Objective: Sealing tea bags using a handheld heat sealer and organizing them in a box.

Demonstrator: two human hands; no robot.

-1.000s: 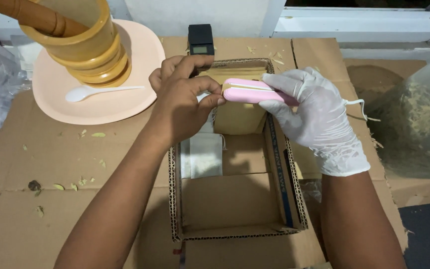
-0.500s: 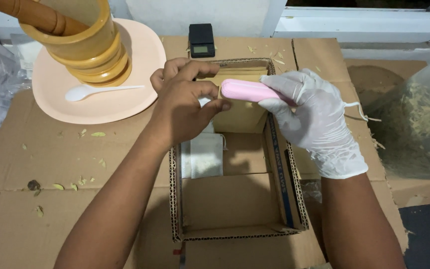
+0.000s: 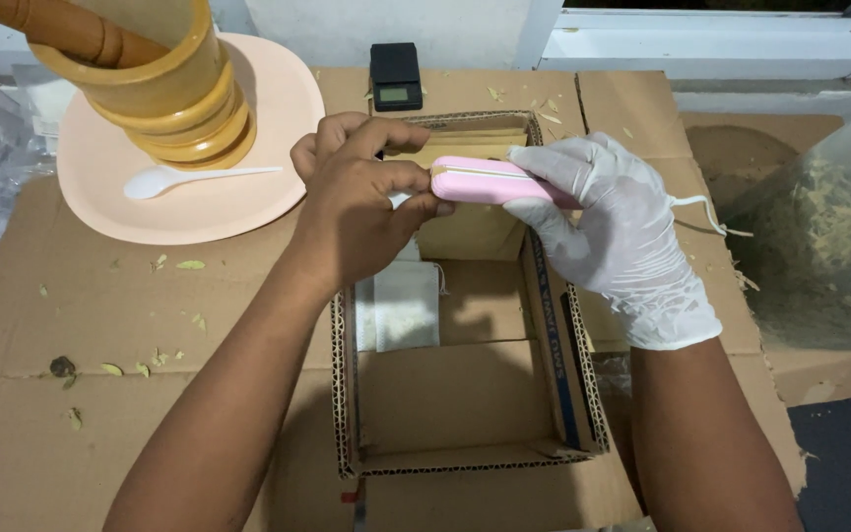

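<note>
An open brown cardboard box (image 3: pixel 465 394) sits centre, a small black device's grey screen (image 3: pixel 394 95) beyond it

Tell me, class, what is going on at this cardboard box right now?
A person works over an open cardboard box. The gloved right hand holds a pink handheld device, and the bare left hand pinches something small and pale at its tip; what it is cannot be told. A small white pouch lies inside the box. A wooden mortar and a white spoon sit on a pink plate to the left.
</note>
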